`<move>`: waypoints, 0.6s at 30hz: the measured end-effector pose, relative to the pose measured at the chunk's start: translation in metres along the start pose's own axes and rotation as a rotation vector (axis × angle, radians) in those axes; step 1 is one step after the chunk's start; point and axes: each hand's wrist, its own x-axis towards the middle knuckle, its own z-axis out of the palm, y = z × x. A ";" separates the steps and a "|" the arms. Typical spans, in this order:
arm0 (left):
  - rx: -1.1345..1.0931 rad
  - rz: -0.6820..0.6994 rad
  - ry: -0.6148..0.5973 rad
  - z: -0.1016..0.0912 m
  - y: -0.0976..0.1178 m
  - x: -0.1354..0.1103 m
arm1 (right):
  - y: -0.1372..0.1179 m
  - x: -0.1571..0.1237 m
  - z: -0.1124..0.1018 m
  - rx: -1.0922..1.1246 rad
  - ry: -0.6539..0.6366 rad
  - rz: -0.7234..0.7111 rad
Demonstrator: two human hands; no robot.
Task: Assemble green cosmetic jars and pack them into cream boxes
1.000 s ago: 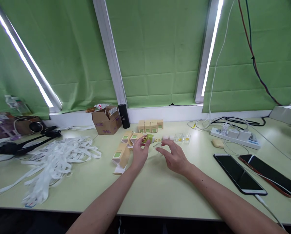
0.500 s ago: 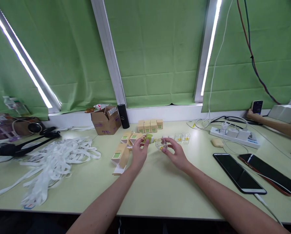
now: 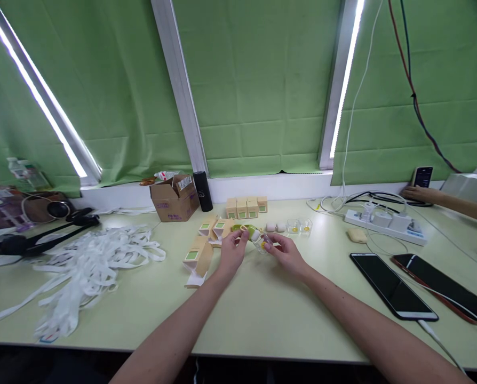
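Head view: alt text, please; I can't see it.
The left hand holds a green-and-white item close to a clear container in the right hand, above a pale table. Tan boxes and tangled white straps lie left; phones lie right.

the bare left forearm (image 3: pixel 174 325) slants up and rightward from the lower edge; the bare right forearm (image 3: pixel 354 314) slants up and leftward. the bare left hand (image 3: pixel 232 255) pinches with thumb and curled fingers, its wrist nearly straight. the bare right hand (image 3: pixel 289 256) points leftward, thumb below bent fingers, near the left hand but apart.
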 end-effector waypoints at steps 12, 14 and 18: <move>0.082 0.044 -0.077 0.001 0.000 -0.002 | -0.001 0.000 0.001 0.051 -0.015 0.018; 0.075 0.042 -0.081 0.001 0.000 -0.002 | -0.001 0.000 0.001 0.057 -0.015 0.021; 0.053 0.045 -0.083 0.001 0.001 -0.004 | -0.001 0.000 0.000 0.060 -0.024 0.020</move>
